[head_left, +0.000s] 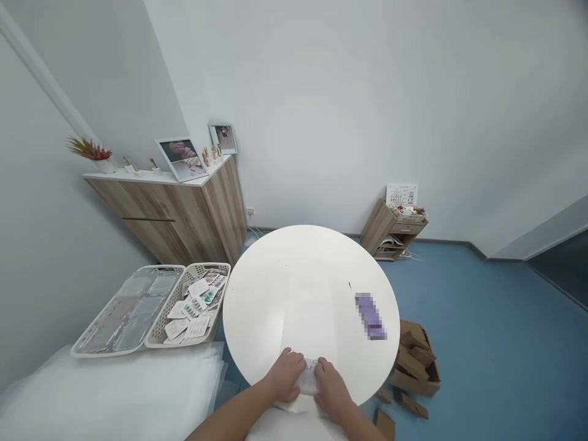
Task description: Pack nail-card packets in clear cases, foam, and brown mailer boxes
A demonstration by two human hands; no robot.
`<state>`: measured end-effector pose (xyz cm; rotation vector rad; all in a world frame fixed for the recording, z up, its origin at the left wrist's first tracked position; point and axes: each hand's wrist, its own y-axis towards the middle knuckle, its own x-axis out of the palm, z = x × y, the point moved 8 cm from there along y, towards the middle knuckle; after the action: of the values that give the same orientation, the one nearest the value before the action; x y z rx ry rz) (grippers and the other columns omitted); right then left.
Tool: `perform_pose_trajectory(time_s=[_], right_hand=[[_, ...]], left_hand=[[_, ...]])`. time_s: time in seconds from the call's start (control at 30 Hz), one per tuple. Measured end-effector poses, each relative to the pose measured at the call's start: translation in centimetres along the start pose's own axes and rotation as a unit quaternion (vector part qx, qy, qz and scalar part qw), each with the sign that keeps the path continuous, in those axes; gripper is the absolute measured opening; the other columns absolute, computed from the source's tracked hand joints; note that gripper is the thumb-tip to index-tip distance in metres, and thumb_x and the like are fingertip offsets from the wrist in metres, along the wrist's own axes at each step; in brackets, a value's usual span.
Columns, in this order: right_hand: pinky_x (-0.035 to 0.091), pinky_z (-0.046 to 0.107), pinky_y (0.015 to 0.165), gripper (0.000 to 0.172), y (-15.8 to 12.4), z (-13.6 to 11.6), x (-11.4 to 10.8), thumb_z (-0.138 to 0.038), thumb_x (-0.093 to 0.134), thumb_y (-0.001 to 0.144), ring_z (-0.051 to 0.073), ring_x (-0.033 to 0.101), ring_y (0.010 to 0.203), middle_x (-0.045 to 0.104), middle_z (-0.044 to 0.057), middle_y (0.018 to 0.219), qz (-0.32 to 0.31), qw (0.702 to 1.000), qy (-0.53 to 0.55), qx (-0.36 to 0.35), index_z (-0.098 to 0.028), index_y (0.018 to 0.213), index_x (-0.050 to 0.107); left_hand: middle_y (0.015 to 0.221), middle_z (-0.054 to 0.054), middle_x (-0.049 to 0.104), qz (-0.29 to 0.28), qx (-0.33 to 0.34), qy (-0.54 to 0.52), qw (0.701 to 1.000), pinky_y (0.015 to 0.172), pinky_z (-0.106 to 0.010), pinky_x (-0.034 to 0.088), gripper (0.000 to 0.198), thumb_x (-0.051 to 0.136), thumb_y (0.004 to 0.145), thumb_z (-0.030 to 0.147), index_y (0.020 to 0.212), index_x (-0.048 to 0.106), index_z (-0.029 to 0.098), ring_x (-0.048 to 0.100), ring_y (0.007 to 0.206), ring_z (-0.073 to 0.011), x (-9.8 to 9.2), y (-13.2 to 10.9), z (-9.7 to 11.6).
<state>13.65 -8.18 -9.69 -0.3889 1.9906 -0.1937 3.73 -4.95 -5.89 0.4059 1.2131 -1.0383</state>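
A small clear plastic case (309,380) lies at the near edge of the round white table (294,269). My left hand (285,375) grips its left side, fingers curled over the edge. On the opposite side my right hand (331,387) holds the case in the same way, thumb and fingers bent around it. Small details inside the case are too faint to make out. A purple, pixelated packet (371,316) rests on the table to the right, apart from both hands. Near it lies a tiny dark object (350,285).
Left of the table, one white basket (149,343) holds printed cards and another (78,350) holds clear plastic cases. A cardboard box (416,384) with brown cartons stands on the floor at right. Behind are a wooden cabinet (225,214) and a small shelf unit (374,223).
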Motion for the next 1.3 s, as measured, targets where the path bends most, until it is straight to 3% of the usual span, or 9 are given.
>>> perform_pose_trajectory(time_s=[0.17, 0.27, 0.53, 0.77, 0.9, 1.07, 1.3], right_hand=[[0.031, 0.033, 0.095, 0.049, -0.6, -0.9, -0.6, -0.015, 0.053, 0.058, 0.024, 0.039, 0.114, 0.038, 0.011, 0.128, 0.005, 1.0, 0.014, -0.015, -0.018, 0.106, 0.045], [0.031, 0.032, 0.093, 0.041, -1.0, -1.8, -1.4, -0.014, 0.053, 0.058, 0.023, 0.04, 0.111, 0.041, 0.01, 0.122, 0.008, 0.999, 0.036, -0.018, -0.018, 0.099, 0.046], [0.038, 0.028, 0.069, 0.028, -0.7, -2.3, -3.3, -0.021, 0.052, 0.064, 0.017, 0.05, 0.076, 0.056, 0.002, 0.087, -0.031, 0.991, 0.126, -0.012, -0.021, 0.091, 0.048], [0.041, 0.031, 0.076, 0.02, 1.6, -1.0, -5.3, -0.033, 0.045, 0.076, 0.019, 0.052, 0.088, 0.057, 0.005, 0.097, -0.002, 0.975, 0.223, 0.004, -0.021, 0.089, 0.056], [0.042, 0.03, 0.074, 0.029, 3.1, 0.0, -4.8, -0.04, 0.04, 0.079, 0.018, 0.055, 0.088, 0.06, 0.004, 0.096, -0.008, 0.97, 0.243, 0.021, -0.022, 0.094, 0.058], [0.044, 0.03, 0.07, 0.031, 3.4, 1.2, -2.8, -0.04, 0.041, 0.078, 0.017, 0.057, 0.081, 0.062, 0.002, 0.093, 0.007, 0.963, 0.259, 0.074, -0.023, 0.1, 0.053], [0.044, 0.032, 0.079, 0.034, 3.1, 1.1, -1.7, -0.04, 0.035, 0.08, 0.019, 0.057, 0.09, 0.063, 0.005, 0.097, 0.015, 0.945, 0.32, 0.067, -0.018, 0.097, 0.055]], left_hand=[[0.11, -0.009, 0.049, 0.003, 0.001, 0.006, 1.0, 0.097, -0.046, 0.021, 0.047, 0.056, 0.065, 0.037, 0.107, 0.042, 0.02, 0.047, 0.102, -0.0269, -0.2, -0.5, 0.3], [0.116, -0.011, 0.046, 0.008, -0.008, -0.001, 1.0, 0.096, -0.046, 0.022, 0.065, 0.063, 0.058, 0.04, 0.114, 0.038, 0.019, 0.043, 0.107, -0.029, -0.2, -1.1, 0.2], [0.107, -0.007, 0.052, 0.015, -0.048, -0.088, 0.995, 0.086, -0.038, 0.034, 0.044, 0.054, 0.067, 0.028, 0.11, 0.047, 0.023, 0.048, 0.099, -0.0247, 0.3, -1.5, -1.6], [0.106, -0.005, 0.054, 0.022, -0.088, -0.202, 0.975, 0.082, -0.032, 0.039, 0.032, 0.043, 0.076, 0.03, 0.105, 0.054, 0.023, 0.051, 0.097, -0.021, -0.6, -0.5, -3.7], [0.109, -0.005, 0.056, 0.048, -0.148, -0.295, 0.943, 0.084, -0.031, 0.039, 0.035, 0.042, 0.078, 0.035, 0.109, 0.051, 0.022, 0.052, 0.099, -0.0203, -0.4, -0.3, -5.6], [0.09, -0.003, 0.062, 0.042, -0.207, -0.311, 0.927, 0.071, -0.027, 0.042, 0.021, 0.041, 0.077, 0.028, 0.087, 0.056, 0.019, 0.056, 0.085, -0.0183, 0.8, -0.8, -7.2], [0.073, -0.002, 0.06, 0.036, -0.27, -0.31, 0.911, 0.059, -0.024, 0.039, 0.015, 0.045, 0.074, 0.028, 0.069, 0.054, 0.017, 0.056, 0.071, -0.0163, 1.8, -1.9, -9.0]])
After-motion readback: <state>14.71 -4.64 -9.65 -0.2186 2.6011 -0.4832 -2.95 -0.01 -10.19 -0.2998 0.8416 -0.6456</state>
